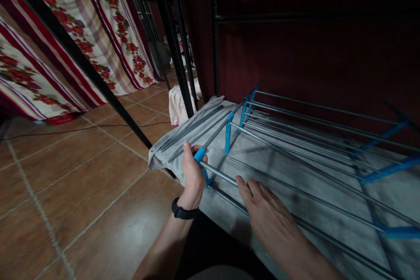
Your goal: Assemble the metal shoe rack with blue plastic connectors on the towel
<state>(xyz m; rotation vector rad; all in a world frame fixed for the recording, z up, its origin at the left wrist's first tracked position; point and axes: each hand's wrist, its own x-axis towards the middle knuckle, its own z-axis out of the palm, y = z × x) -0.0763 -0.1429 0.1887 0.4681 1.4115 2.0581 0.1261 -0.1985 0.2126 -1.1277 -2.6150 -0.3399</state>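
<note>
My left hand (193, 169), with a black band at its wrist, is closed round a blue plastic connector (200, 154) at the corner of a metal tube rack. My right hand (259, 199) rests with its fingers wrapped over the near metal tube (219, 174), a short way right of that connector. The rack lies on a grey cloth, its long tubes running to the right into blue end pieces (390, 231). More blue brackets (227, 136) join the tubes on the left side. The fingertips of my right hand are partly hidden under the tube.
Several loose grey tubes (193, 129) lie on the grey cloth (210, 218) left of the rack. Black metal frame posts (173, 48) stand behind and to the left. A flowered curtain (82, 30) hangs over the tiled floor (98, 183), where a thin cable runs.
</note>
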